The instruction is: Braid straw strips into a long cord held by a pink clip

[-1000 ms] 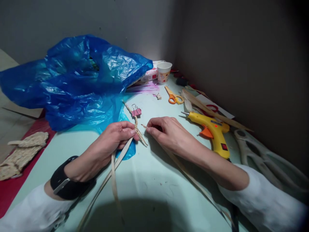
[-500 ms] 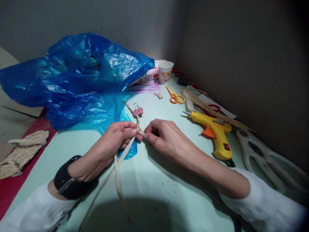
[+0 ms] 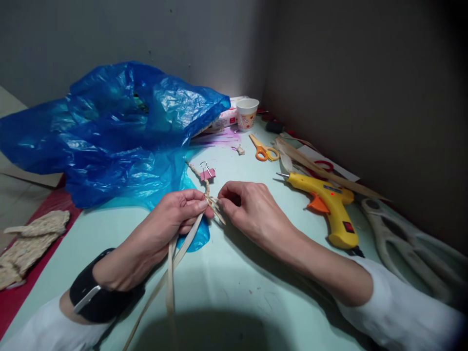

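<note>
My left hand [image 3: 185,212] pinches a braided cord of pale, flat plant-fibre strips [image 3: 190,239] between thumb and fingers. Long loose strips hang from it down towards the table's near side. Beyond the fingers the finished braid [image 3: 207,187] runs away from me, with a pink binder clip [image 3: 207,174] on it. Just right of the left fingertips, my right hand [image 3: 243,207] is closed in a pinch at a thin strand of the braid. Short strand ends [image 3: 220,217] stick out between the two hands. The right fingertips partly hide what they grip.
A crumpled blue plastic bag [image 3: 120,131] covers the back left. Right of it stand a paper cup [image 3: 247,119], orange scissors [image 3: 261,151], a yellow glue gun [image 3: 336,209] and large shears [image 3: 395,234]. A woven piece [image 3: 32,243] lies far left on red material.
The right fingers have shifted slightly away from the left ones, and short strand ends now show between them. The left hand keeps its pinch. The view has tilted a little.
</note>
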The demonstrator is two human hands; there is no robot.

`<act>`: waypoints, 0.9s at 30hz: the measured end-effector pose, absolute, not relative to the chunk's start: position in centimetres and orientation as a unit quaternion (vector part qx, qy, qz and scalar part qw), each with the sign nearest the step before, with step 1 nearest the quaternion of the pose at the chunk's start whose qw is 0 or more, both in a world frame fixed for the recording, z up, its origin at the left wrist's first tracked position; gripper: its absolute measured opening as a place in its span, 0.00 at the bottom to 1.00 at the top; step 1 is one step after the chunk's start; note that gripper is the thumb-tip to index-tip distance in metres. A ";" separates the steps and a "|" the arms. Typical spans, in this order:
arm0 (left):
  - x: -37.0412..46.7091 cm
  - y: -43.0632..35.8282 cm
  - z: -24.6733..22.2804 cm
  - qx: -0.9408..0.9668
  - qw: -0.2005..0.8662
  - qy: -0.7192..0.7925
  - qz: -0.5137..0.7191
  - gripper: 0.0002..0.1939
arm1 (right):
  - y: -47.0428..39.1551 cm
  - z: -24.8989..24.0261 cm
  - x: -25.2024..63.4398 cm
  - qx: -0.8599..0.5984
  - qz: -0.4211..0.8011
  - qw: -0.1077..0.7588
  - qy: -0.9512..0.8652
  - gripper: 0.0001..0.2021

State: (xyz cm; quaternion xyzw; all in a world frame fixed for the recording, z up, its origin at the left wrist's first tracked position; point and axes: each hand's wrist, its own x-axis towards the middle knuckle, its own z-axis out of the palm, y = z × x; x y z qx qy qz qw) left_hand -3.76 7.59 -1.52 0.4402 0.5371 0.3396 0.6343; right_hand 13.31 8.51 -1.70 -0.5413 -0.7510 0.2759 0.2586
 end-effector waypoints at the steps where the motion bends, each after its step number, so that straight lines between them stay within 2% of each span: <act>1: -3.8 7.6 -1.5 0.445 0.632 0.536 0.338 0.04 | 8.4 -1.8 13.2 -0.535 0.279 0.261 -0.753 0.08; 8: -3.7 7.4 -1.6 0.465 0.624 0.530 0.337 0.05 | 7.9 -2.1 13.2 -0.485 0.306 0.286 -0.768 0.08; 15: -3.5 7.3 -1.5 0.465 0.617 0.535 0.341 0.06 | 7.8 -1.8 13.4 -0.481 0.321 0.255 -0.775 0.09; 22: -3.9 7.5 -1.2 0.425 0.674 0.506 0.330 0.05 | 7.8 -1.7 13.6 -0.484 0.336 0.237 -0.773 0.11; 27: -3.9 7.6 -1.3 0.442 0.656 0.514 0.331 0.06 | 7.9 -1.4 13.7 -0.466 0.354 0.236 -0.776 0.10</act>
